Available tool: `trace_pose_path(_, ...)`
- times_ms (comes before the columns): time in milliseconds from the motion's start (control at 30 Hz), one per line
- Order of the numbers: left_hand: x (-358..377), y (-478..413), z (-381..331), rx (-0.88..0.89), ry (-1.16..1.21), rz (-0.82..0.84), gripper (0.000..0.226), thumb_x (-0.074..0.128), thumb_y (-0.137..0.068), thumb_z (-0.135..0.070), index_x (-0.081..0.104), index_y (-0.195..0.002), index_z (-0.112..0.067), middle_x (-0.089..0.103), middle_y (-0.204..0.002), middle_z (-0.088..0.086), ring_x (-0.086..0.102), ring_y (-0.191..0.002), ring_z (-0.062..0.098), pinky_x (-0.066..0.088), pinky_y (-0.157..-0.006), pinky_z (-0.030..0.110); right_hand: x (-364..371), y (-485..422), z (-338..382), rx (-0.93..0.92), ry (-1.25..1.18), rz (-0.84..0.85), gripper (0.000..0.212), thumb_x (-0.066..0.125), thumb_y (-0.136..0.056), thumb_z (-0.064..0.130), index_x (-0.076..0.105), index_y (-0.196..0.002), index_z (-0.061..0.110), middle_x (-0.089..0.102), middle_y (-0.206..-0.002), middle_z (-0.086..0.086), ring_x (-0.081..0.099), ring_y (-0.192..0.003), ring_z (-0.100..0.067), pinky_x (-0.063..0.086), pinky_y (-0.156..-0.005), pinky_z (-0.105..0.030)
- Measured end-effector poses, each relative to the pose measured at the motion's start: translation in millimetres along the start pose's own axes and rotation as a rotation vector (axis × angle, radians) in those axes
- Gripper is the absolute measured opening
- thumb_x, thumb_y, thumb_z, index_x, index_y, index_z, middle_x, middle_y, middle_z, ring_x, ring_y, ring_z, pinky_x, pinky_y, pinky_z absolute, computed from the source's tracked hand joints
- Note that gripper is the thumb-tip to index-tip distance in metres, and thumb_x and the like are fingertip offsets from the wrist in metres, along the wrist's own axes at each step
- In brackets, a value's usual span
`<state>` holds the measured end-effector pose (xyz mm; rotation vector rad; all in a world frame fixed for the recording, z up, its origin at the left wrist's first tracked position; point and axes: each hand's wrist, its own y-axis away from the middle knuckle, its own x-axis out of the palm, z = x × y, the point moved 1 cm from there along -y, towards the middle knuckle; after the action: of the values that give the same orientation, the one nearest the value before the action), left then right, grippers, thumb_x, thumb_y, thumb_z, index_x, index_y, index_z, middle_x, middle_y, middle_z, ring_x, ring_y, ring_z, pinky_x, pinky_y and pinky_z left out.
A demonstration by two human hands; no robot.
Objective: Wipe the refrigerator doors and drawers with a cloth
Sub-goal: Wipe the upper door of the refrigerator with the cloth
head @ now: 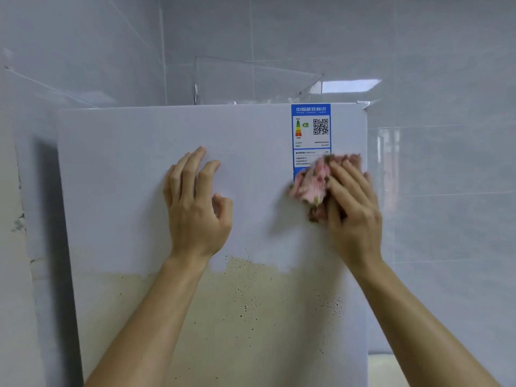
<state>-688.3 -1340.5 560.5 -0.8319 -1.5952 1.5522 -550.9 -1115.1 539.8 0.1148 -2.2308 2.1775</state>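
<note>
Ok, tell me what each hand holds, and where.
The right hand presses the pink cloth, by its right side, flat on the door with straight fingers; left hand holds nothing.

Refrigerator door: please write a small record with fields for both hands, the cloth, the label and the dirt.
door: white, upper part looks clean
label: blue, upper right of door
cloth: pink, covers the label's lower edge
left hand: rests on the door, holds nothing
right hand: presses the cloth against the door
dirt: yellowish film with dark specks, lower part

Door face (125, 191) free toward left edge; clear bin (251, 82) stands above top edge; tiled wall (446, 191) close beside right edge.
</note>
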Motion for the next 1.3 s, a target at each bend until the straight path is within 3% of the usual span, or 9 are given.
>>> trace_pose_path(67, 2.4, 0.0, -3.3, 0.005, -0.002, -0.007, 0.052, 0.053, -0.082, -0.008, 0.063, -0.133, -0.003, 0.053, -0.154, 0.016, 0.04, -0.144, 0.035, 0.033, -0.119, 0.062, 1.7, -39.0, -3.8, 0.078, -0.032, 0.044, 0.036, 0.051, -0.104, 0.004, 0.067, -0.136, 0.004, 0.053, -0.155, -0.013, 0.04, -0.152, -0.032, 0.022, -0.129, -0.052)
trace_pose_path(233, 4.5, -0.2, -4.8, 0.011, -0.009, -0.041, 0.051, 0.054, -0.082, -0.008, 0.064, -0.131, -0.002, 0.055, -0.152, 0.017, 0.042, -0.143, 0.035, 0.034, -0.119, 0.061, 9.8, -81.5, -1.2, 0.193, -0.092, 0.026, 0.042, 0.045, -0.11, 0.008, 0.053, -0.151, 0.011, 0.034, -0.168, -0.011, 0.016, -0.161, -0.034, 0.015, -0.132, -0.045)
trace_pose_path(433, 4.6, 2.2, -5.1, 0.022, -0.003, -0.045, 0.05, 0.054, -0.081, -0.007, 0.064, -0.13, -0.001, 0.055, -0.151, 0.017, 0.042, -0.142, 0.036, 0.034, -0.119, 0.061, 5.6, 13.8, -0.2, 0.212, -0.061, 0.001, 0.047, 0.044, -0.106, 0.012, 0.052, -0.152, 0.006, 0.035, -0.167, -0.011, 0.024, -0.159, -0.029, 0.023, -0.13, -0.049)
trace_pose_path(567, 2.3, -1.6, -8.6, -0.005, -0.02, -0.045, 0.05, 0.055, -0.079, -0.006, 0.065, -0.127, 0.0, 0.056, -0.15, 0.018, 0.046, -0.14, 0.039, 0.034, -0.119, 0.061, 2.8, 89.9, 15.4, 0.193, -0.034, 0.002, 0.048, 0.05, -0.101, -0.001, 0.053, -0.148, -0.001, 0.038, -0.164, -0.018, 0.027, -0.158, -0.035, 0.03, -0.125, -0.059)
trace_pose_path(733, -1.5, -0.5, -6.0, -0.005, 0.008, 0.002, 0.051, 0.054, -0.081, -0.008, 0.064, -0.131, -0.003, 0.054, -0.153, 0.016, 0.043, -0.142, 0.038, 0.033, -0.12, 0.06, -3.1, 95.4, 24.7, 0.232, -0.099, -0.003, 0.051, 0.054, -0.099, -0.006, 0.051, -0.149, 0.004, 0.042, -0.163, -0.009, 0.03, -0.157, -0.026, 0.03, -0.127, -0.044)
trace_pose_path(900, -5.6, -1.4, -0.2, 0.013, 0.021, 0.026, 0.051, 0.057, -0.083, -0.008, 0.063, -0.134, -0.005, 0.053, -0.154, 0.014, 0.043, -0.143, 0.037, 0.032, -0.122, 0.054, -6.1, -2.3, 8.7, 0.095, -0.087, 0.027, 0.035, 0.056, -0.101, -0.005, 0.066, -0.134, -0.001, 0.055, -0.152, -0.017, 0.047, -0.145, -0.035, 0.034, -0.121, -0.029)
trace_pose_path(1000, -7.4, -1.3, 1.7, 0.035, 0.019, 0.041, 0.051, 0.059, -0.084, -0.008, 0.064, -0.135, -0.006, 0.053, -0.155, 0.013, 0.045, -0.144, 0.038, 0.033, -0.121, 0.054, -1.7, -47.7, 11.1, 0.108, -0.008, -0.06, 0.025, 0.059, -0.101, 0.009, 0.074, -0.121, 0.002, 0.065, -0.128, -0.016, 0.054, -0.124, -0.036, 0.046, -0.104, -0.028)
trace_pose_path(1133, -8.5, 1.1, 3.3, 0.047, 0.017, 0.047, 0.052, 0.058, -0.086, -0.01, 0.063, -0.137, -0.005, 0.052, -0.156, 0.014, 0.043, -0.145, 0.036, 0.033, -0.121, 0.058, 5.9, -10.4, 28.8, 0.119, 0.035, -0.121, 0.017, 0.064, -0.094, 0.007, 0.075, -0.106, 0.003, 0.063, -0.098, -0.012, 0.051, -0.101, -0.031, 0.045, -0.086, -0.03)
trace_pose_path(1300, -9.3, 2.0, 0.9, 0.046, -0.004, 0.057, 0.051, 0.06, -0.087, -0.009, 0.063, -0.138, -0.005, 0.051, -0.157, 0.015, 0.044, -0.147, 0.038, 0.031, -0.124, 0.057, 14.8, 85.3, 61.2, 0.07, -0.013, 0.006, 0.006, 0.068, -0.09, -0.001, 0.073, -0.091, -0.001, 0.06, -0.092, -0.013, 0.048, -0.09, -0.028, 0.047, -0.072, -0.042)
